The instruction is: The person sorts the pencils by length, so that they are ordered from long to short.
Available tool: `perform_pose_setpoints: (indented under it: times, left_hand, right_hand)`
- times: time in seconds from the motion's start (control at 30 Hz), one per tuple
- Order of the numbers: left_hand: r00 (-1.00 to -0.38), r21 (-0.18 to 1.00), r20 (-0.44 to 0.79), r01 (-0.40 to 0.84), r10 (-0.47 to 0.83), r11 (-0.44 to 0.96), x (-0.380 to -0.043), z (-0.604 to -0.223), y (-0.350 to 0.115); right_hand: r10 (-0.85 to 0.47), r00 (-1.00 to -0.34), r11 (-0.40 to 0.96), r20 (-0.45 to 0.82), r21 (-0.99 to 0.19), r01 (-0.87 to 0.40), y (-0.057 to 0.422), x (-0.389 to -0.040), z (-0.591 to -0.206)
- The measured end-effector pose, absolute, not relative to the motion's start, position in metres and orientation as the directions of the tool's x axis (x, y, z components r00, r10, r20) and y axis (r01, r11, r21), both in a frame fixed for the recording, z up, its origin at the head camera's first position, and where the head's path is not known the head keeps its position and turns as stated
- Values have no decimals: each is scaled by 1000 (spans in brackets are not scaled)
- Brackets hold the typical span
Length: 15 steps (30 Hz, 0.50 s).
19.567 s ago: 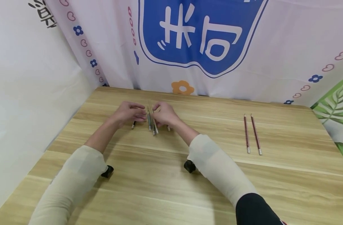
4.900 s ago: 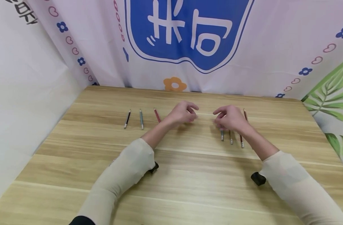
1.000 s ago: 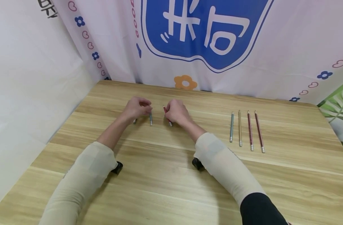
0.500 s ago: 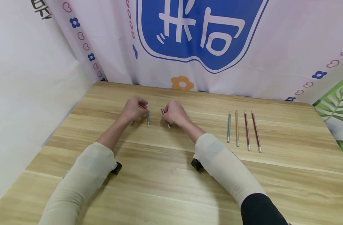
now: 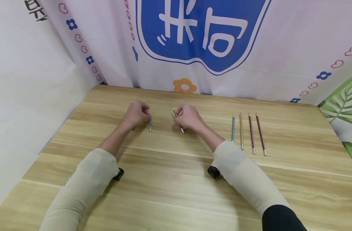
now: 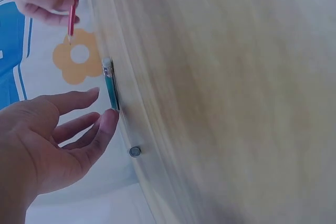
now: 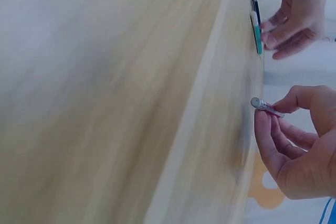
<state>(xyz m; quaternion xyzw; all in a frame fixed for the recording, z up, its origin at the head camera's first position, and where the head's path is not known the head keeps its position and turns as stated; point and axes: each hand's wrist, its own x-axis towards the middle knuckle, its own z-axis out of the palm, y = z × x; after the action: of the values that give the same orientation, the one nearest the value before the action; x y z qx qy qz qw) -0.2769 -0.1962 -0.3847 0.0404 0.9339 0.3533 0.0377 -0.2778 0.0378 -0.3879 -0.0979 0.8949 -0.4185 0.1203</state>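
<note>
In the head view my right hand [image 5: 189, 117] pinches a short red pencil [image 5: 182, 130] between thumb and fingers; its silver ferrule and eraser end [image 7: 257, 103] points at the camera in the right wrist view. My left hand [image 5: 136, 114] is at a short teal pencil [image 5: 150, 125] lying on the table. Seen from the left wrist, its thumb and fingers are spread apart, with one fingertip right at the teal pencil [image 6: 111, 90]. A black pencil [image 7: 255, 1] lies beside the teal one, mostly hidden behind the left hand in the head view.
To the right lies a row of longer pencils: a teal one [image 5: 233, 128], a tan one [image 5: 241, 131] and two dark red ones [image 5: 261, 134]. A printed curtain [image 5: 112, 48] hangs along the back edge of the wooden table [image 5: 164, 192].
Over the last second my right hand has moved right with the red pencil, while the left stays by the teal one. Since the oldest frame, teal and tan pencils have joined the right-hand row.
</note>
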Motion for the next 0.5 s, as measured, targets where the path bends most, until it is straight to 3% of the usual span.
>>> perform_pose_setpoints:
  times: [0.5]
  left_hand:
    - [-993, 630, -38, 63, 112, 774, -277, -386, -193]
  right_hand:
    - [-244, -960, 585, -138, -811, -33, 92, -271, -388]
